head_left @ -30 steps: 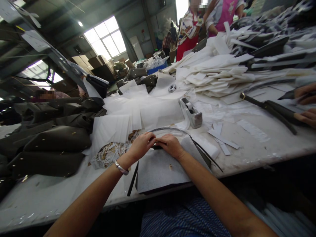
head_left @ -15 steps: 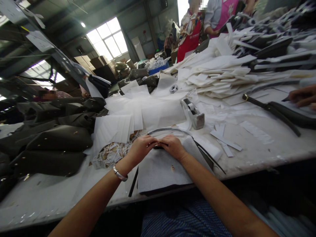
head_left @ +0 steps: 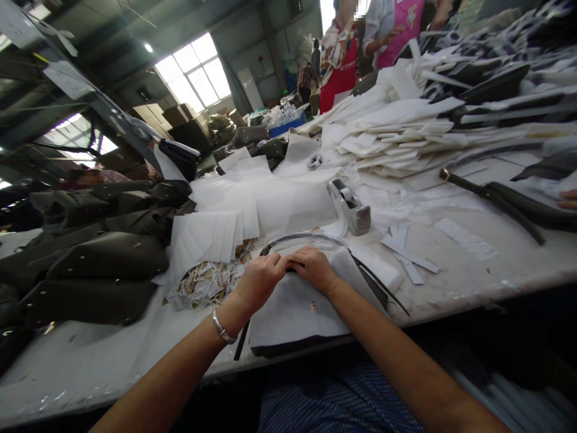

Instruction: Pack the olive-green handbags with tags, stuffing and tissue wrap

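Note:
A dark handbag (head_left: 297, 346) lies in front of me at the table's edge, its front covered by a pale grey sheet (head_left: 288, 313) with a small gold fitting (head_left: 314, 306) showing through. Its wrapped handle (head_left: 311, 236) arches behind my hands, and a thin dark strap (head_left: 387, 288) trails to the right. My left hand (head_left: 262, 278) is closed at the bag's top edge, fingers curled. Close beside it, my right hand (head_left: 314, 269) pinches the same edge. Between the fingertips a bit of dark material shows; the exact part gripped is hidden.
A tape dispenser (head_left: 350, 206) stands behind the bag, near white sheets (head_left: 288, 207). Stringed tags (head_left: 205, 285) lie left of my hands. Dark bags (head_left: 94, 270) are piled at left, white foam sheets (head_left: 392, 141) at right. A co-worker's hand (head_left: 568, 198) is at the right edge.
My left hand has turned, its fingers curling more tightly, and its wrist has shifted slightly right. My right hand stays at the top edge. The co-worker's hand at right has moved outward.

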A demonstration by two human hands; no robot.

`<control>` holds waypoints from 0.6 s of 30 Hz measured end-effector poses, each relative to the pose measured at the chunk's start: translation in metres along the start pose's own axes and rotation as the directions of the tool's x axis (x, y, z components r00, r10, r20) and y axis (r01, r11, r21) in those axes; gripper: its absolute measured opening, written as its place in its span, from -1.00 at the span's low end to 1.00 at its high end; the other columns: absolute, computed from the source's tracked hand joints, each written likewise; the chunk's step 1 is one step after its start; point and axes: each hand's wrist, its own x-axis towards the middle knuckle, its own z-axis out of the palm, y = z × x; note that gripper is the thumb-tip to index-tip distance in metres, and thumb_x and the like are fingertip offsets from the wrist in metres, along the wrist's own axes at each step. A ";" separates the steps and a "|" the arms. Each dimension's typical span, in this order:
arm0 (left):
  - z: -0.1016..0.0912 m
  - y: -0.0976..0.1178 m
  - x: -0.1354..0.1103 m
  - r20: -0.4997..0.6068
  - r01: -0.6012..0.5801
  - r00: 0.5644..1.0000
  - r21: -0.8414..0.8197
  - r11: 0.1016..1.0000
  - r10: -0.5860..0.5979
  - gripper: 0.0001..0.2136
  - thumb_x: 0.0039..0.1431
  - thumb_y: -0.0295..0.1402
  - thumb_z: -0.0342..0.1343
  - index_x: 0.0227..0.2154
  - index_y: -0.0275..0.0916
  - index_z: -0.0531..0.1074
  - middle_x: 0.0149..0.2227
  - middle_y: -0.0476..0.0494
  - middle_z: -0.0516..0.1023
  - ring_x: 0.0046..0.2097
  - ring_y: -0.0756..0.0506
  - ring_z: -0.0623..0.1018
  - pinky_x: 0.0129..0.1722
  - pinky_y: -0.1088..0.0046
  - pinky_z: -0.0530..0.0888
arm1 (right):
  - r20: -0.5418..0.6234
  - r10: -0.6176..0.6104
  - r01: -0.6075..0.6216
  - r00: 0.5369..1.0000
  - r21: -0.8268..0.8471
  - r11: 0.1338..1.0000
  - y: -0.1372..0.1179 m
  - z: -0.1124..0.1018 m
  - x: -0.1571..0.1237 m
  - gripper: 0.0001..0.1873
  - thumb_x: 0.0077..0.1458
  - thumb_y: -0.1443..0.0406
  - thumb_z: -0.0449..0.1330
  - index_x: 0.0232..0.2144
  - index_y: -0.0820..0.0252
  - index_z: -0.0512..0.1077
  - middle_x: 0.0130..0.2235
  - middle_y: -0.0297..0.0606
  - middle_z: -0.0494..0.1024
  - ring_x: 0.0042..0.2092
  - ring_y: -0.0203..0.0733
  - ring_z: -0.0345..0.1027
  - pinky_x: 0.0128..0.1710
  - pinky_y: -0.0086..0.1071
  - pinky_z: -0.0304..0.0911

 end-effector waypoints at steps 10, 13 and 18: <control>0.006 -0.005 -0.002 -0.012 0.019 1.000 -0.053 0.998 -0.020 -0.88 0.34 -0.42 0.03 -0.32 -0.25 0.43 -0.38 -0.09 0.49 -0.33 -0.12 0.53 -0.34 0.39 0.41 | -0.044 -0.045 0.045 0.998 0.004 0.999 0.005 0.005 -0.001 -0.90 0.12 0.33 0.37 -0.26 0.11 0.60 -0.26 -0.28 0.68 -0.24 -0.13 0.53 -0.15 -0.32 0.27; 0.005 -0.007 -0.001 -0.004 0.056 0.998 -0.107 0.993 -0.057 -0.84 0.36 -0.37 0.01 -0.30 -0.26 0.46 -0.35 -0.11 0.51 -0.34 -0.11 0.53 -0.36 0.40 0.40 | -0.047 -0.052 0.053 0.998 0.003 0.999 0.007 0.006 -0.002 -0.91 0.13 0.31 0.37 -0.26 0.10 0.60 -0.27 -0.29 0.68 -0.25 -0.14 0.52 -0.16 -0.32 0.27; 0.002 -0.012 0.002 0.013 0.125 0.992 -0.247 0.961 -0.126 -0.89 0.31 -0.37 0.09 -0.25 -0.25 0.49 -0.29 -0.11 0.55 -0.30 -0.08 0.55 -0.31 0.44 0.41 | -0.051 -0.076 0.077 0.996 0.026 0.997 0.006 0.005 -0.002 -0.90 0.13 0.34 0.36 -0.26 0.11 0.59 -0.31 -0.30 0.67 -0.27 -0.14 0.52 -0.17 -0.32 0.25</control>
